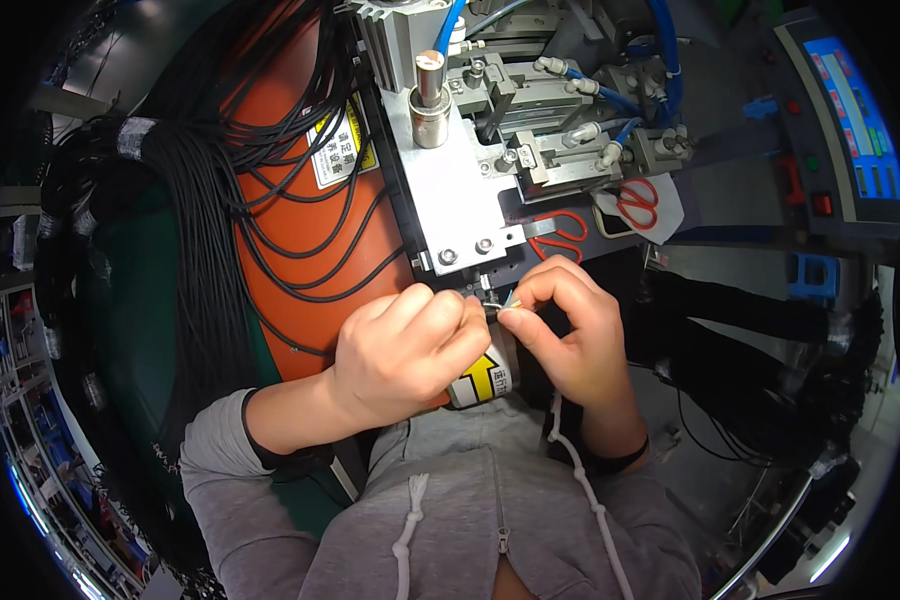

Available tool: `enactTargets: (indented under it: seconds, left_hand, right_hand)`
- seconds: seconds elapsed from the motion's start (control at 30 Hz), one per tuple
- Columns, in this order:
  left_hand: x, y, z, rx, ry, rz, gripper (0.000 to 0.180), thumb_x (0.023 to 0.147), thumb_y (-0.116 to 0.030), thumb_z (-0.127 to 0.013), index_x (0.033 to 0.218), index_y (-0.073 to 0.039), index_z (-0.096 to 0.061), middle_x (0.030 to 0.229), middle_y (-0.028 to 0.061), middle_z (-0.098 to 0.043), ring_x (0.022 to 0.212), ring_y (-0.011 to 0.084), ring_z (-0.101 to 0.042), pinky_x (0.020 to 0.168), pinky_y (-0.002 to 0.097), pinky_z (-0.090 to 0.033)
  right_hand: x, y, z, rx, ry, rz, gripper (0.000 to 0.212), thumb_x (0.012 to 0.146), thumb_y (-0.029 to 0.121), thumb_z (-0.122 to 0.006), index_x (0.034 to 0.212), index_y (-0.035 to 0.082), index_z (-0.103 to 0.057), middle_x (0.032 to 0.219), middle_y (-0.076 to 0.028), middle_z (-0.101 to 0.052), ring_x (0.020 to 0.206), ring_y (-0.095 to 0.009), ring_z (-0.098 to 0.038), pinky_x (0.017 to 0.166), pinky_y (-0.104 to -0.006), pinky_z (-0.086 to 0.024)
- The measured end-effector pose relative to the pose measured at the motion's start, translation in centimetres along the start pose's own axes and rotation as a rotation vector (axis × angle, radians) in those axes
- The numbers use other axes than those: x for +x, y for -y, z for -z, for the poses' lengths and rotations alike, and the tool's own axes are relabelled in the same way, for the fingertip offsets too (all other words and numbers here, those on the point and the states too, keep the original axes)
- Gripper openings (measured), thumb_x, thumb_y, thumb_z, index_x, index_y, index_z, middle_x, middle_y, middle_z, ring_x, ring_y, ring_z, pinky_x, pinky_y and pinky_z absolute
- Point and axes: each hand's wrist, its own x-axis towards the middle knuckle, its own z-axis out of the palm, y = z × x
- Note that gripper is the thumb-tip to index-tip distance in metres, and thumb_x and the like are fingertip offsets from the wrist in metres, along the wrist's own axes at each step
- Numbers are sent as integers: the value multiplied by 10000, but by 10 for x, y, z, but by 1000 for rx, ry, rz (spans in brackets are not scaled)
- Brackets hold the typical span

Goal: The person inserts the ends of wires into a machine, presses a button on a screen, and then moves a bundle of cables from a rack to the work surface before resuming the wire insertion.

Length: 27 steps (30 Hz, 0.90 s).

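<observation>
My left hand is closed, its thumb and fingertips pinched on one side of a few thin wires. Facing it, my right hand pinches the same wires between thumb and forefinger; pale, bluish and yellowish strands show there. What lies inside the left fingers is hidden. Both hands are just in front of the near end of a metal machine block, close to a small dark fixture on it. Below the fingers is a white label with a yellow arrow.
Many black cables drape over an orange surface at left. Red-handled scissors lie right of the block, with another pair on white paper. Pneumatic cylinders with blue hoses stand behind; a control screen is far right.
</observation>
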Motion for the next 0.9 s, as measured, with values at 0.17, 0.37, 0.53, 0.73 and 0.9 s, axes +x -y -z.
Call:
enactTargets:
  seconds: [0.17,0.37,0.53,0.73,0.9]
  left_hand:
    - [-3,-4,-5,23,-35,-1,313,668,-43,-676,978,-30,-718,717,-12,-549,554,115,-499,465,251,-397]
    - [-8,-6,-10,81,93,-40,345,700,-73,-663,1039,-37,-716,698,-18,-501,551,93,-478,446,229,-351]
    - [-8,-6,-14,160,185,42,345,736,-67,-654,1076,-42,-703,700,-7,-421,575,103,-453,460,229,-368]
    - [-7,-8,-12,206,205,49,309,715,-103,-631,997,20,-662,774,10,-475,628,100,-492,479,204,-412]
    - [-7,-3,-15,166,183,37,268,708,-99,-630,950,14,-659,757,8,-479,626,102,-514,486,210,-422]
  right_hand:
    - [-3,-19,6,579,101,-299,93,843,22,-693,887,-12,-619,844,-42,-589,729,-77,-556,645,-215,-451]
    - [-4,-27,-8,-85,-69,-54,61,804,-9,-694,850,-25,-657,797,-101,-648,737,-192,-631,658,-285,-490]
    - [3,-30,-25,-314,-116,53,71,762,-13,-679,766,1,-608,735,-106,-583,676,-259,-577,620,-351,-459]
    - [3,-38,-30,-259,-163,116,111,735,-13,-681,741,12,-573,706,-91,-540,638,-258,-532,601,-346,-443]
    - [-2,-52,-34,-4,-168,-141,80,768,-32,-648,761,-4,-574,709,-60,-551,625,-154,-519,599,-276,-428]
